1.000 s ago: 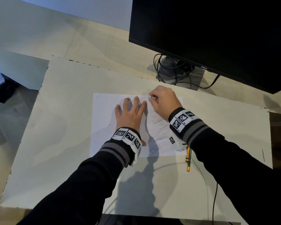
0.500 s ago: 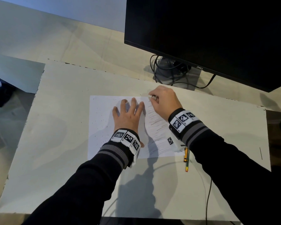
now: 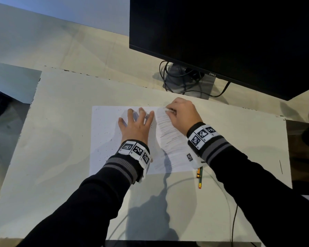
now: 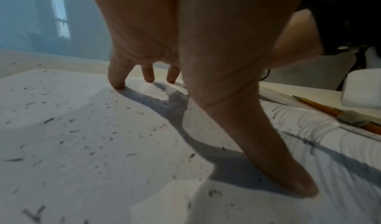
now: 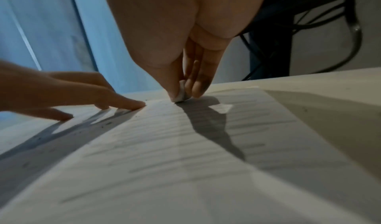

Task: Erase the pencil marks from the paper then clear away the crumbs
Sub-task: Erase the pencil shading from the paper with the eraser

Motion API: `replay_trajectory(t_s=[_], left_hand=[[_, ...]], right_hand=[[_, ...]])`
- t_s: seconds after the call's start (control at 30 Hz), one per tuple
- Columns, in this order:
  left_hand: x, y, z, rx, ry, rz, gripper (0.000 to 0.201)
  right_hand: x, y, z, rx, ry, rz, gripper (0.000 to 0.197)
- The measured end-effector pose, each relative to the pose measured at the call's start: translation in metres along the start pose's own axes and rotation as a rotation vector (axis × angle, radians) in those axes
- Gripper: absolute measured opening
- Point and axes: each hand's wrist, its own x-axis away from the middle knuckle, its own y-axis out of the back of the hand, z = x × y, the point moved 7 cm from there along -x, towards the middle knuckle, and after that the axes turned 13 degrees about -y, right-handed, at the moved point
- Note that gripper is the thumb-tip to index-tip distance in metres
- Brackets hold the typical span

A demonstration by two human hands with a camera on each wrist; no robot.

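White paper lies on the pale board where it lay a second ago, its long axis running left to right, parallel to the board's near edge, its far edge toward the monitor. Little differs from the earlier frames: both hands keep their places, and the right hand has stayed at the paper's far edge.

That right hand, knuckles up and fingers curled down, pinches a small white eraser between thumb and fingertips, and the eraser's tip touches the paper at its far edge. Pencil marks cover the paper's right part as short strokes across the sheet, stacked from far edge to near edge. Dark crumbs are scattered over the left part.

The left hand is spread, fingers straight and apart, fingertips and thumb pressing the paper at its middle, just beside the right hand, the wrist raised off the sheet.

Two pencils lie side by side just off the paper's near right corner, long axis pointing from the near edge toward the far one. Black cables coil at the monitor's stand.
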Motion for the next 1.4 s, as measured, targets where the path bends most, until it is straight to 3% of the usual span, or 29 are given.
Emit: replay_trajectory(t_s=[0.13,0.3,0.43,0.57,0.7,0.83,0.97,1.1,1.23,1.4], left_hand=[[0.000,0.002,-0.001,-0.001,0.007,0.000,0.152],[0.003,0.003,-0.002,-0.017,-0.012,0.032,0.160],[0.003,0.004,-0.003,-0.018,-0.015,0.029,0.158],[0.003,0.004,-0.002,-0.023,-0.014,0.035,0.158],[0.003,0.004,-0.003,-0.035,-0.017,0.032,0.158],[0.003,0.004,-0.002,-0.032,-0.018,0.044,0.157],[0.002,0.003,-0.003,-0.045,-0.021,0.039,0.158],[0.003,0.003,-0.002,-0.040,-0.016,0.039,0.158],[0.002,0.003,-0.003,-0.064,-0.016,0.027,0.159],[0.002,0.002,-0.002,-0.036,-0.014,0.046,0.160]], right_hand=[[0.021,-0.020,0.024,0.015,0.158,0.110,0.020],[-0.001,0.000,-0.007,-0.018,-0.083,-0.006,0.021],[0.020,-0.016,0.018,0.001,0.113,0.097,0.020],[-0.002,-0.001,-0.005,-0.033,-0.061,-0.008,0.018],[0.015,-0.016,0.017,-0.001,0.094,0.094,0.020],[-0.002,-0.004,-0.001,-0.033,-0.071,-0.013,0.019],[0.012,-0.015,0.017,-0.039,0.044,0.046,0.017],[-0.007,-0.001,-0.006,-0.104,-0.144,-0.039,0.017],[0.006,-0.014,0.020,-0.066,0.018,0.036,0.016],[-0.012,0.001,-0.010,-0.104,-0.174,-0.074,0.017]])
